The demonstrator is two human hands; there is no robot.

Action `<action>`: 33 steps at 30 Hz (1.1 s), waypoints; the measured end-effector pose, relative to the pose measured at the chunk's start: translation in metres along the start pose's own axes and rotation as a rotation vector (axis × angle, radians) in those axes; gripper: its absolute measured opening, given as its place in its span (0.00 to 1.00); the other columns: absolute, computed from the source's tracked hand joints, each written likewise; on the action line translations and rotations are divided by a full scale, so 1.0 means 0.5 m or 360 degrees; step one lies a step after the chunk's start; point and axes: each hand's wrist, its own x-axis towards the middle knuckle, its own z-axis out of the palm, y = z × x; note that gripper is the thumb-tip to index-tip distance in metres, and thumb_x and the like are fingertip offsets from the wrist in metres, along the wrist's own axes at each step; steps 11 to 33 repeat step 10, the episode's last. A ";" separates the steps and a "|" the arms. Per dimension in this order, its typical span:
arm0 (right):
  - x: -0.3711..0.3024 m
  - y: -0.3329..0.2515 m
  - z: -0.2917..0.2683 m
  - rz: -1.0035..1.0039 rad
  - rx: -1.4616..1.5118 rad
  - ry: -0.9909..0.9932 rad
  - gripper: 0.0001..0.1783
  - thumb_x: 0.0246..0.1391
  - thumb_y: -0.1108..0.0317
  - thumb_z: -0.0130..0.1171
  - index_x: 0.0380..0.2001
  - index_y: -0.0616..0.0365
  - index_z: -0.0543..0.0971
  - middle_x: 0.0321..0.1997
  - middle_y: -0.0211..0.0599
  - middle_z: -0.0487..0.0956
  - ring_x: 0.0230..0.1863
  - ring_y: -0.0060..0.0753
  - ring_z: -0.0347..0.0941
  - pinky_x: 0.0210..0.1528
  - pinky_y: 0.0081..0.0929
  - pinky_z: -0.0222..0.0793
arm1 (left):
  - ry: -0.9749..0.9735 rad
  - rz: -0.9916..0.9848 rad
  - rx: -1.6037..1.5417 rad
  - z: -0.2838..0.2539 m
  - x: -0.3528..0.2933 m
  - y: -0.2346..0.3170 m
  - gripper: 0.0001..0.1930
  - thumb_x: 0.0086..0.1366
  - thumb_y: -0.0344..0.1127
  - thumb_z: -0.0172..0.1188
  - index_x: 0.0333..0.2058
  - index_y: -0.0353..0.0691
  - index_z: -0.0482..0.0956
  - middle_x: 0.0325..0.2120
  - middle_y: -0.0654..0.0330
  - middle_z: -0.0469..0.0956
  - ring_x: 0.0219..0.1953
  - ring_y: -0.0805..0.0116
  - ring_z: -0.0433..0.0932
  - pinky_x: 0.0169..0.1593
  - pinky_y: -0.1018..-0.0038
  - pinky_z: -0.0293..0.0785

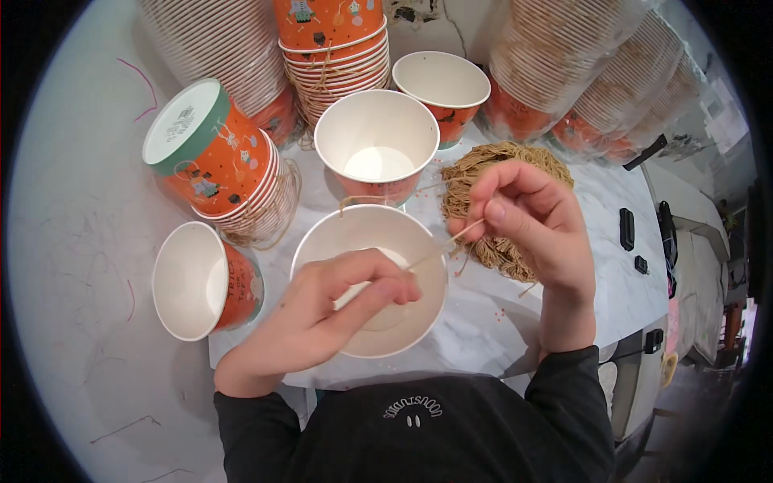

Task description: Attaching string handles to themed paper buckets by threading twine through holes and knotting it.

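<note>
A white-lined paper bucket stands right in front of me, its mouth facing up. Over that mouth my left hand pinches a thin tan twine, thumb against fingertips. To the right and slightly higher, my right hand grips the same twine between thumb and fingers. The strand stretches between both hands across the bucket's right rim, and a loop of it trails by the far rim. Behind my right hand lies a bundle of tan twine, partly hidden by the fingers.
Two more upright buckets, a nearer one and a farther one, stand beyond. At left are an upside-down orange stack and a tilted bucket. Tall bucket stacks line the back. Small black objects sit near the marbled table's right edge.
</note>
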 end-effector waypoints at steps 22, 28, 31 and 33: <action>0.028 0.011 0.012 -0.0761 -0.2035 0.0272 0.22 0.58 0.75 0.62 0.56 0.56 0.75 0.61 0.45 0.70 0.61 0.49 0.69 0.62 0.39 0.66 | 0.0298 0.0076 0.0518 -0.037 -0.025 0.018 0.06 0.69 0.25 0.58 0.41 0.35 0.83 0.32 0.59 0.83 0.26 0.76 0.76 0.36 0.78 0.78; 0.028 0.011 0.012 -0.0761 -0.2035 0.0272 0.22 0.58 0.75 0.62 0.56 0.56 0.75 0.61 0.45 0.70 0.61 0.49 0.69 0.62 0.39 0.66 | 0.0298 0.0076 0.0518 -0.037 -0.025 0.018 0.06 0.69 0.25 0.58 0.41 0.35 0.83 0.32 0.59 0.83 0.26 0.76 0.76 0.36 0.78 0.78; 0.028 0.011 0.012 -0.0761 -0.2035 0.0272 0.22 0.58 0.75 0.62 0.56 0.56 0.75 0.61 0.45 0.70 0.61 0.49 0.69 0.62 0.39 0.66 | 0.0298 0.0076 0.0518 -0.037 -0.025 0.018 0.06 0.69 0.25 0.58 0.41 0.35 0.83 0.32 0.59 0.83 0.26 0.76 0.76 0.36 0.78 0.78; 0.028 0.011 0.012 -0.0761 -0.2035 0.0272 0.22 0.58 0.75 0.62 0.56 0.56 0.75 0.61 0.45 0.70 0.61 0.49 0.69 0.62 0.39 0.66 | 0.0298 0.0076 0.0518 -0.037 -0.025 0.018 0.06 0.69 0.25 0.58 0.41 0.35 0.83 0.32 0.59 0.83 0.26 0.76 0.76 0.36 0.78 0.78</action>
